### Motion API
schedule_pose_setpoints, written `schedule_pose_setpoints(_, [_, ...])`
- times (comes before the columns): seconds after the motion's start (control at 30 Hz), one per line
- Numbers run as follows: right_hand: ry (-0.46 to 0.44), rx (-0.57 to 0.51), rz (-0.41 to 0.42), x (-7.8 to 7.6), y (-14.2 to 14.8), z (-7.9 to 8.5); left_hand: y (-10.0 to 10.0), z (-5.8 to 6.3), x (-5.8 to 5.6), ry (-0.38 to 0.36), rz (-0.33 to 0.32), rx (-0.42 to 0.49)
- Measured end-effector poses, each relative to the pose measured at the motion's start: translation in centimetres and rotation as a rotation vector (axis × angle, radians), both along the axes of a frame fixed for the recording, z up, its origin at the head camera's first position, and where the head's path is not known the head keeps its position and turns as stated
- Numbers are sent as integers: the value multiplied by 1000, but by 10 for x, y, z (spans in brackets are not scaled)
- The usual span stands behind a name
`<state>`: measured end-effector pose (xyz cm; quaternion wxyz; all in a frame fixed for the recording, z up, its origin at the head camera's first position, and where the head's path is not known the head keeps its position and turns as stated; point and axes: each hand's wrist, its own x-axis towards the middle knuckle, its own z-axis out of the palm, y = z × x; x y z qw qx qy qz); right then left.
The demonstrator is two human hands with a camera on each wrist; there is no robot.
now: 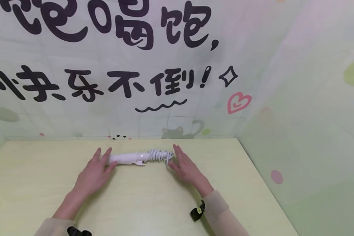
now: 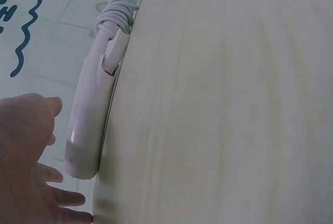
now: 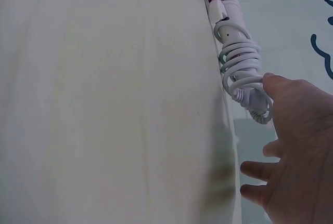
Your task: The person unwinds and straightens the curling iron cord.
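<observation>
A white rod-shaped appliance, which looks like a curling iron [image 1: 124, 159], lies crosswise on the table with a small lever near its middle. Its white cord [image 1: 155, 155] is wound in several loops round the thinner right part. Beside the thick left end is my left hand [image 1: 91, 175], fingers spread; in the left wrist view a gap shows between the thumb and the curling iron. My right hand [image 1: 188, 168] stands at the corded end with its fingers extended. In the right wrist view its thumb appears to touch a loop of the cord [image 3: 242, 60].
The pale wooden table [image 1: 141, 203] meets a back wall [image 1: 121, 121] printed with large dark characters just behind the curling iron. A side wall [image 1: 312, 147] with coloured spots runs along the right edge. Dark wrist straps [image 1: 197, 213] sit at the cuffs.
</observation>
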<state>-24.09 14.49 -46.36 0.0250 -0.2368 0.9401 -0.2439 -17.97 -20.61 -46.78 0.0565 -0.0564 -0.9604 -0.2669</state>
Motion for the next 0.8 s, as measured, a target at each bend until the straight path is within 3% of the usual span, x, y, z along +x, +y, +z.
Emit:
schedule_pose_setpoints(0.5, [-69,-46,-12,-9,-7,-4,-1,-2,-16,-8,-9,31])
schedule_pose_setpoints(0.8, [-93,-55,-20,-8,-9,-5,4,-5,-17,30,-24,33])
